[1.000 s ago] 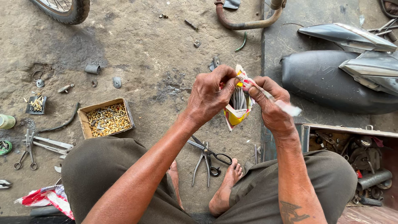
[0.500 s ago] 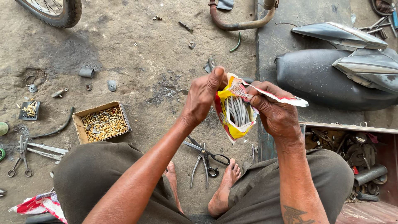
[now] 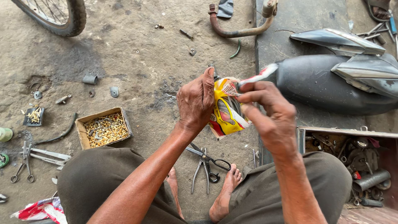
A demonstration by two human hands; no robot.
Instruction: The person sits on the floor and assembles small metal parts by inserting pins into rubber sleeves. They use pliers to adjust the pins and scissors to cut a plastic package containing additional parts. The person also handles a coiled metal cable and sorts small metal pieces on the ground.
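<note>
Left hand: closed around the side of a yellow foil packet, held upright at chest height over the squatting knees. Right hand: fingers pinched on a torn strip of the packet's top, red and white, pulled up and to the right, apparently hanging on at one corner. Packet mouth open; dark, thin metal pieces visible inside, kind not clear. Stage, judged from this: opening nearly complete, strip not fully off, contents not yet taken out. Below the hands: pliers and scissors on the concrete between bare feet. Further left: cardboard box of small screws, more hand tools. Right: open tray of metal parts, black motorcycle seat. Top: bent exhaust pipe, tyre.
</note>
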